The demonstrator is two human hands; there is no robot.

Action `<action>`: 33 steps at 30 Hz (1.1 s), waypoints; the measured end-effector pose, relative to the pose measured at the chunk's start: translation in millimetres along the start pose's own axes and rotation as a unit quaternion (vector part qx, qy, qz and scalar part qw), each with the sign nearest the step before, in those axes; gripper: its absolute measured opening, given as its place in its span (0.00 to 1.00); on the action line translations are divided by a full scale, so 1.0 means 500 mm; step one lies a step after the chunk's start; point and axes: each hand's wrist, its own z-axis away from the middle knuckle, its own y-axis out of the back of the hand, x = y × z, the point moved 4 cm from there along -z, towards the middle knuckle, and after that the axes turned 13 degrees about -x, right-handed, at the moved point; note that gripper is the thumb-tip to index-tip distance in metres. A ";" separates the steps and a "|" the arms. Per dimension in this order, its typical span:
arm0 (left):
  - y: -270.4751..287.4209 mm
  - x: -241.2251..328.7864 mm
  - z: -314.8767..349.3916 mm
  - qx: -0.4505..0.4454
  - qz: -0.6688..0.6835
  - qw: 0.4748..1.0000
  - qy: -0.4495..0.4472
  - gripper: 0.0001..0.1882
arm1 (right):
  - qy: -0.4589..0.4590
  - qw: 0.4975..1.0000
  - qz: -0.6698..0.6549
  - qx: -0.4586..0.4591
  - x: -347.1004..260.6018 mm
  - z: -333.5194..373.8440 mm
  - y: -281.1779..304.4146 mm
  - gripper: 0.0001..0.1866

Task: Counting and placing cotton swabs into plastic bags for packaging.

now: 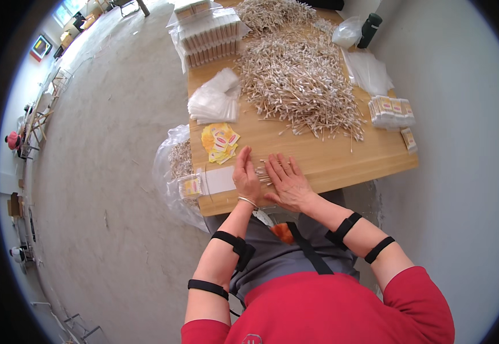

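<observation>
A small bundle of cotton swabs [263, 174] lies on the table between my hands. My left hand [246, 176] stands on its edge at the bundle's left side, fingers stretched out and held together. My right hand [288, 182] rests flat on the bundle's right part, fingers extended, hiding some of the swabs. Just left of my left hand is a flat white strip [221, 179]. At that strip's far end a clear pack of swabs [190, 186] with a yellow card sits by the table's left edge. Yellow-and-white printed cards [219, 142] lie in a loose pile beyond the strip.
A large heap of loose cotton swabs [298, 80] covers the table's back half. Clear plastic bags [215, 97], stacked swab packs [212, 37] and a dark bottle [370, 30] surround it. Finished-looking packs [391, 112] line the right edge. A swab-filled bag [175, 166] stands off the left edge.
</observation>
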 end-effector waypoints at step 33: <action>-0.008 -0.013 -0.023 0.010 0.168 0.986 0.019 0.21 | -0.048 0.881 -0.394 0.257 0.052 -0.105 0.016 0.17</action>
